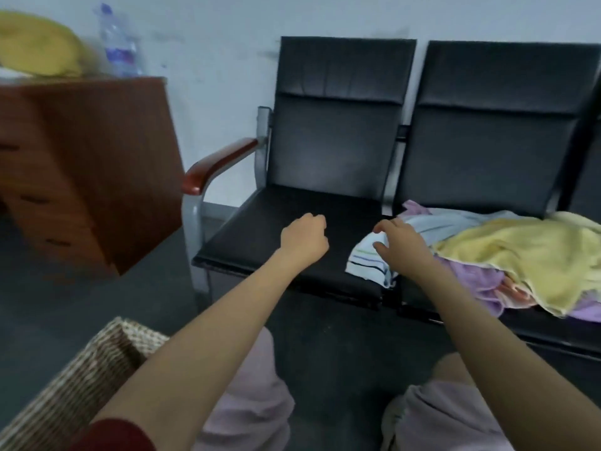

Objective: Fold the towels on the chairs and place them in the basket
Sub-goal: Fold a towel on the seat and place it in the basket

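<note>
Left hand (304, 237): curled into a loose fist, holding nothing, over the seat of the left chair.
Right hand (401, 244): fingers spread and bent, resting on the striped towel; whether they have closed on the cloth cannot be told.
Striped towel (367, 260): white with thin coloured stripes, crumpled; lies across the gap between the 2 seats, its corner on the left chair's seat.
Left chair (292, 229): black padded seat and back, bare except for the striped towel's corner; red-brown wooden armrest (218, 166) on its left side, grey metal frame.
Right chair (487, 131): black, joined beside the left chair; its seat carries the towel pile.
Yellow towel (520, 258): on top of the pile, spread loosely, unfolded.
Pale blue towel (455, 221): behind the yellow towel, near the backrest, crumpled.
Purple towel (478, 281): beneath the yellow towel, spilling toward the seat's front edge; an orange-pink patch of cloth shows beside it.
Basket (97, 359): woven wicker, at the lower left on the floor, beside the person's left knee; contents not visible.
Cabinet (91, 164): red-brown wood, left of the chairs, blurred.
Bottle (118, 43): clear plastic, standing on the cabinet top, blurred.
Floor (341, 346): dark grey.
</note>
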A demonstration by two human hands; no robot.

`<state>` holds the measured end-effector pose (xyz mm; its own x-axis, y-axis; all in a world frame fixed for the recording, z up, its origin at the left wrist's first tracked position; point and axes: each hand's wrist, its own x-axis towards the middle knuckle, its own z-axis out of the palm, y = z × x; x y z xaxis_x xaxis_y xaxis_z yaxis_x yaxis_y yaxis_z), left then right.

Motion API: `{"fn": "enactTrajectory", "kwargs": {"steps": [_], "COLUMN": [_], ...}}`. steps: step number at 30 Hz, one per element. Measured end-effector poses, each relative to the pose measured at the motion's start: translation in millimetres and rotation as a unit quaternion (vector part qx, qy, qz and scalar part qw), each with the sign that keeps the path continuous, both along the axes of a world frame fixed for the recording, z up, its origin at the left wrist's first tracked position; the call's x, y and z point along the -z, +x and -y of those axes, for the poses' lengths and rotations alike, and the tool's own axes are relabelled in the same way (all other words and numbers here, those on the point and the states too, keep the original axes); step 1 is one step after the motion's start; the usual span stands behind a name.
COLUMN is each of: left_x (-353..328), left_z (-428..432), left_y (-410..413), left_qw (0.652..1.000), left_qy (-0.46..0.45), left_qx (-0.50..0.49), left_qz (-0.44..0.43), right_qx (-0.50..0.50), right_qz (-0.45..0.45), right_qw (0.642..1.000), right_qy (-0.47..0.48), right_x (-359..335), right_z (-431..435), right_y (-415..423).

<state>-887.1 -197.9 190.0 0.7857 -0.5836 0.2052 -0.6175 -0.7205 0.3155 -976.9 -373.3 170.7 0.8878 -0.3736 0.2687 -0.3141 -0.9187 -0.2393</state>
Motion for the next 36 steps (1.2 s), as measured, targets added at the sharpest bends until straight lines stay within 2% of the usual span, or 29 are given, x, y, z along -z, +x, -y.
{"fn": "enactTrajectory", "kwargs": {"steps": [6,11,16,19,23,27,29,31,32,33,34,36], "left_x": [18.0,53.0,99.7,130.9,160.0,159.9,149.9,132.9,121.1,108.2,96.8,82.0], "left_z": [120.1,208.6,281.2,306.2,316.7,312.7,306.6,300.4,296.8,293.0,289.9,284.6], "left_y": [-1.3,8.6,12.2,13.3,20.2,28.6,27.2,20.1,15.9,12.7,11.7,12.8], "left_qw": [0.993,0.980,0.963,0.951,0.951,0.946,0.935,0.911,0.888,0.864,0.854,0.853], "left_qy": [0.070,0.091,0.046,0.052,0.098,0.077,0.033,-0.095,-0.172,-0.243,-0.277,-0.280], "left_qx": [0.094,0.163,0.219,0.264,0.273,0.281,0.291,0.272,0.265,0.271,0.285,0.330], "left_qz": [-0.020,-0.071,-0.147,-0.149,-0.103,-0.143,-0.202,-0.295,-0.335,-0.348,-0.335,-0.291], "right_qx": [0.120,0.193,0.256,0.272,0.296,0.316,0.311,0.258,0.208,0.149,0.091,0.017], "right_qz": [-0.043,-0.097,-0.132,-0.155,-0.093,0.033,0.108,0.183,0.206,0.207,0.194,0.170], "right_qw": [0.991,0.975,0.955,0.948,0.950,0.948,0.944,0.945,0.951,0.960,0.970,0.978], "right_qy": [0.040,0.059,0.069,0.063,0.038,0.011,0.023,0.077,0.098,0.110,0.117,0.118], "right_x": [24.9,45.4,68.7,88.6,104.3,93.7,76.3,54.6,44.4,35.1,28.7,24.2], "right_z": [102.7,176.3,237.4,261.4,276.1,275.9,265.1,247.5,237.2,225.7,214.5,196.9], "right_y": [-45.6,-53.3,-42.1,-35.7,-32.9,-34.5,-31.4,-27.5,-27.2,-28.2,-30.3,-37.4]}}
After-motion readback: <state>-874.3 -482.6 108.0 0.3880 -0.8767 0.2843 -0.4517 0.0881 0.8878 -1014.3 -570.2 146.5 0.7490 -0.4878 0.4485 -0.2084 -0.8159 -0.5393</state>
